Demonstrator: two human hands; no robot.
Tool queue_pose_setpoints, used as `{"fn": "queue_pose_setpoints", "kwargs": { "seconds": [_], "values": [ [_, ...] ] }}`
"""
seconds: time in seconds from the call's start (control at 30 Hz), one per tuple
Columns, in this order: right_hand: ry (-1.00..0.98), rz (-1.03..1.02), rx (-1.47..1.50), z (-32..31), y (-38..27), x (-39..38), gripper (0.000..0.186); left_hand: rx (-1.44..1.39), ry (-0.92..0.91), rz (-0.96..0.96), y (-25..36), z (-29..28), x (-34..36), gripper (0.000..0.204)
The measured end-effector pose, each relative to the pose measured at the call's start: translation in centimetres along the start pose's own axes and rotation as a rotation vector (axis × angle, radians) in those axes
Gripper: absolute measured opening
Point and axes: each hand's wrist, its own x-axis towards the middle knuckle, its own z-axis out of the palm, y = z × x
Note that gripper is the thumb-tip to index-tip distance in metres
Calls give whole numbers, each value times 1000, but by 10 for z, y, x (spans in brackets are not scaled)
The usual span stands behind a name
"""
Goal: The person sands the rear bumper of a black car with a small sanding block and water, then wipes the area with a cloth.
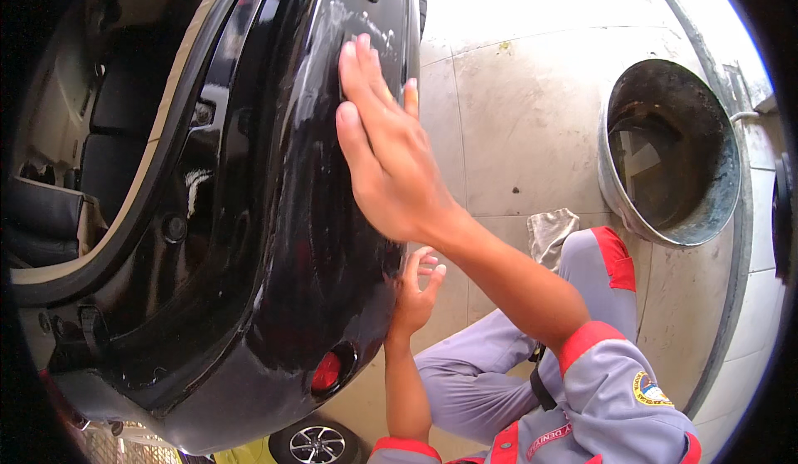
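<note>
Black bumper (307, 314): ran along the open end of the car (183, 223), left of the tiled floor (540, 148), with pale smears (376, 27) on its upper face.
Right grip (382, 144): lay palm-down on the bumper, fingers straight, clasping nothing.
Left grip (416, 291): sat against the bumper's outer side, fingers loosely bent and parted, nothing seen within.
Red reflector (327, 372): was set in the bumper's corner.
Grey cloth (549, 235): showed just beside the grey trousers (482, 389).
Metal tub (719, 165): stood farther right, dark liquid (657, 173) inside.

Pale tiled flr (540, 131) w/ dark spots, white tiled wall (761, 248) on R.
</note>
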Motion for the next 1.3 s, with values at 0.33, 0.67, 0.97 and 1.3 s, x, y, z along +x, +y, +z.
{"fn": "queue_pose_setpoints", "kwargs": {
  "seconds": [0.33, 0.67, 0.97, 1.3],
  "values": [
    [11, -16, 11, 8, -25, 4, 54, -157, 175, 179, -113, 28, -20, 54],
    [-76, -18, 26, 2, -38, -4, 61, 23, 72, -23, -8, -6, -8, 43],
    [29, -47, 49, 6, -30, 24, 53, 53, 78, 95, -4, -8, -4, 45],
    [-20, -58, 8, 9, -39, -4, 58, 33, 192, 150, -18, -3, -10, 41]
  ]
}}
